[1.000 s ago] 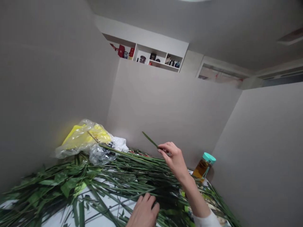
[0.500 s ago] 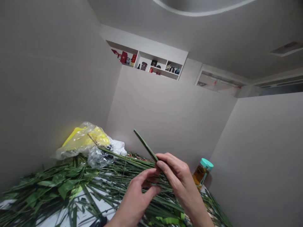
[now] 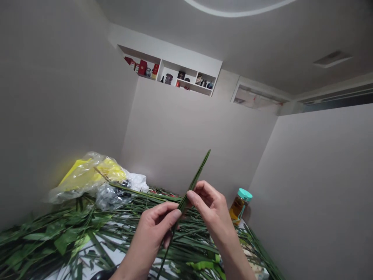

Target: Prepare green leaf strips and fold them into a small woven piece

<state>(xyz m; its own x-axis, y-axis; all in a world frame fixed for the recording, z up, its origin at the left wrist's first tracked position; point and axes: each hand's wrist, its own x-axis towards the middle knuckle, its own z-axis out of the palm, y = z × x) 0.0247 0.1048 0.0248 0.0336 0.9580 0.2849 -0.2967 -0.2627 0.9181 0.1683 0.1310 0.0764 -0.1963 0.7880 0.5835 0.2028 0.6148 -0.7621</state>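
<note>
Between my two hands a long, narrow green leaf blade (image 3: 198, 173) is held up at a slant, its tip pointing up and to the right. It looks folded or layered. My left hand (image 3: 155, 223) pinches it low down between thumb and fingers. Just above, my right hand (image 3: 212, 208) pinches the same blade with thumb and forefinger. Below the left hand, a thin strip of the leaf hangs toward the table. Under both hands lies a thick heap of cut green leaf strips (image 3: 194, 239), partly hidden by the hands.
A clear plastic bag with yellow contents (image 3: 89, 173) lies at the back left. Broad green leaves (image 3: 62, 237) are spread at the left. A bottle of amber liquid with a turquoise lid (image 3: 240, 204) stands at the right. Grey partition walls (image 3: 186, 132) rise around the table.
The leaf blade has swung from leaning left to leaning right. My left hand, loose beside it before, now pinches it too. The view has shifted slightly to the right.
</note>
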